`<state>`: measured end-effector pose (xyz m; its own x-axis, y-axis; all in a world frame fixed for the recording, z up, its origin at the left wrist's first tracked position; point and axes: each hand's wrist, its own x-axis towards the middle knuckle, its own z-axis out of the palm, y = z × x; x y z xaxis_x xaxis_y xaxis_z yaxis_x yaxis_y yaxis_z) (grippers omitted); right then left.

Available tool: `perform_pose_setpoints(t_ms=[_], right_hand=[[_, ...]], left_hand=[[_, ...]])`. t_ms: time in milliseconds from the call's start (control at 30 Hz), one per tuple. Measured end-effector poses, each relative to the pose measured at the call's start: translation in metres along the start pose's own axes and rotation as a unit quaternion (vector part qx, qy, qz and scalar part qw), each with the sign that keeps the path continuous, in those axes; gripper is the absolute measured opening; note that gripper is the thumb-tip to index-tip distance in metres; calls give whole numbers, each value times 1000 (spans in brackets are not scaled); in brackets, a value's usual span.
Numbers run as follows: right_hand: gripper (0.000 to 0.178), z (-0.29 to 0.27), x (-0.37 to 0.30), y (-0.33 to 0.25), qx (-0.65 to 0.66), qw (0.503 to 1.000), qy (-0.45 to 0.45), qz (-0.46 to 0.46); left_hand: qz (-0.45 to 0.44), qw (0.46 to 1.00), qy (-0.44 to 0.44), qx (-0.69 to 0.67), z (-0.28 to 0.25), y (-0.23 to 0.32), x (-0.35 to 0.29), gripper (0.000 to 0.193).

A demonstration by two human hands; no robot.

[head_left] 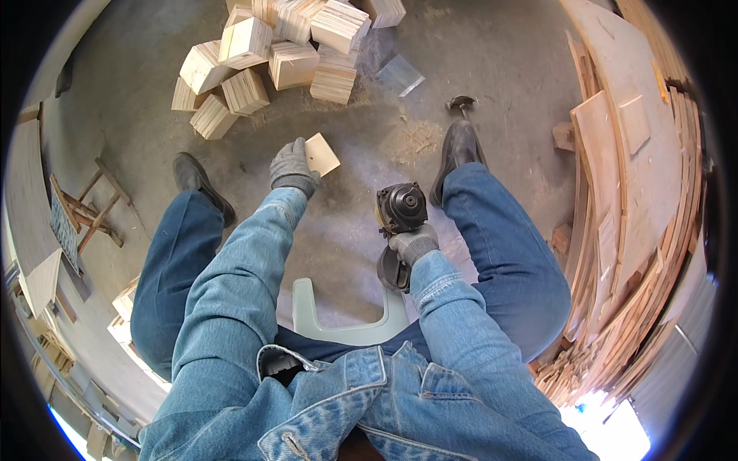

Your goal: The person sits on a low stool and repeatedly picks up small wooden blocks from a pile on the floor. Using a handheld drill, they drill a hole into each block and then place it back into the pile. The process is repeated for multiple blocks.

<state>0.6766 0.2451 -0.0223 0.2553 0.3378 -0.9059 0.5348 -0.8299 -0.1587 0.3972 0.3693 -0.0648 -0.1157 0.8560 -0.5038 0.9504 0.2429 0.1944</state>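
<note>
My gloved left hand [293,166] is closed on the left edge of a pale, square wooden piece [323,154], held in front of me between my boots. The glove covers part of that piece. Closer to my right knee, my gloved right hand [415,243] grips the handle of a black power tool [403,208], which looks like a nail gun. Its round cap faces up, and a rounded black part sits below the hand. The tool's working end is hidden. A gap of bare floor separates the tool from the wooden piece.
A heap of layered wooden blocks [292,64] lies ahead, with a clear plastic sheet [400,74] beside it. Sawdust [413,141] covers the floor near my right boot. Boards [626,169] lean along the right; a wooden stool [91,206] stands left. I sit on a pale green seat [350,333].
</note>
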Motion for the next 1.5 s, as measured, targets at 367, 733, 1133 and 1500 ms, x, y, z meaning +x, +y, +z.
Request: perform_pose_setpoints(t_ms=[367, 733, 1133, 1500], right_hand=[[20, -3, -4, -8, -25, 999, 14, -20], [21, -1, -5, -8, 37, 999, 8, -6], [20, -5, -12, -16, 22, 1000, -3, -4], [12, 8, 9, -6, -69, 997, 7, -39]], left_hand=[[147, 986, 75, -18, 29, 4, -46, 86], [89, 995, -40, 21, -6, 4, -22, 88], [120, 992, 0, 46, 31, -24, -49, 77], [18, 996, -36, -78, -40, -40, -37, 66]])
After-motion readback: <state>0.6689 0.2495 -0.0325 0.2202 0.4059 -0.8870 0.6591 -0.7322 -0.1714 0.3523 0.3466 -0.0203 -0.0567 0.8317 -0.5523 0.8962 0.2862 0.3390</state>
